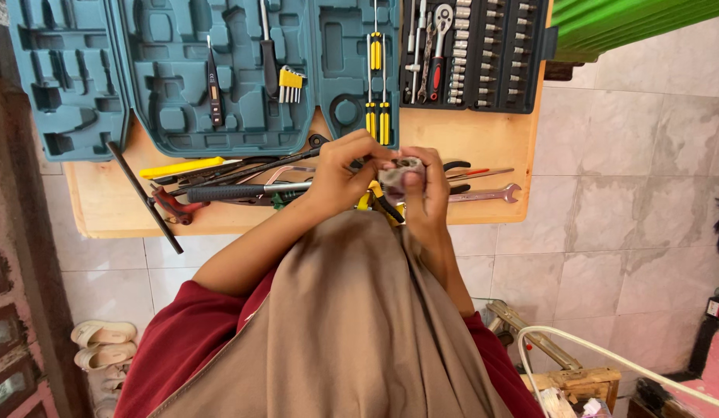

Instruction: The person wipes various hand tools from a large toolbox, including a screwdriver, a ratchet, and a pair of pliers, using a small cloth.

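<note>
Both hands meet over the low wooden table (483, 143), holding a small grey metal part with holes (400, 172). My left hand (342, 172) grips its left side with thumb and fingers. My right hand (429, 193) closes around its right side. Under the hands lie pliers with yellow and black handles (381, 203), partly hidden. A combination wrench (487, 193) lies just right of my right hand.
An open teal tool case (166, 77) spans the table's far side, with hex keys (290, 83), yellow-handled screwdrivers (376, 85) and a socket set (483, 50). Loose tools, a black bar (143, 197) and a yellow-handled tool (178, 167) crowd the left. Sandals (102, 344) sit on the tiled floor.
</note>
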